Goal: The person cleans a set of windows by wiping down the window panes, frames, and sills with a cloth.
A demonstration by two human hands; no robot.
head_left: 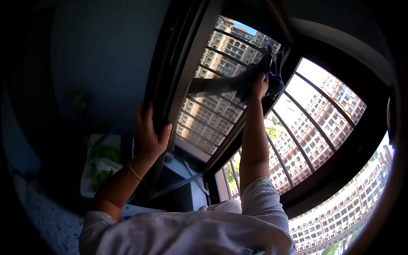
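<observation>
A dark-framed window sash stands swung open, its glass reflecting an arm and the buildings outside. My left hand grips the sash's near edge, thumb on one side and fingers round the other. Up at the far side of the sash, my right hand is closed on a dark blue cloth. The cloth is bunched against the glass and frame, with a loop of it hanging above the hand. Part of the right fingers is hidden by the cloth.
Dark bars cross the window opening on the right, with tall buildings beyond. A light tray or tub with green and white items sits at lower left. A metal window stay lies low by the sill. The left wall is dim.
</observation>
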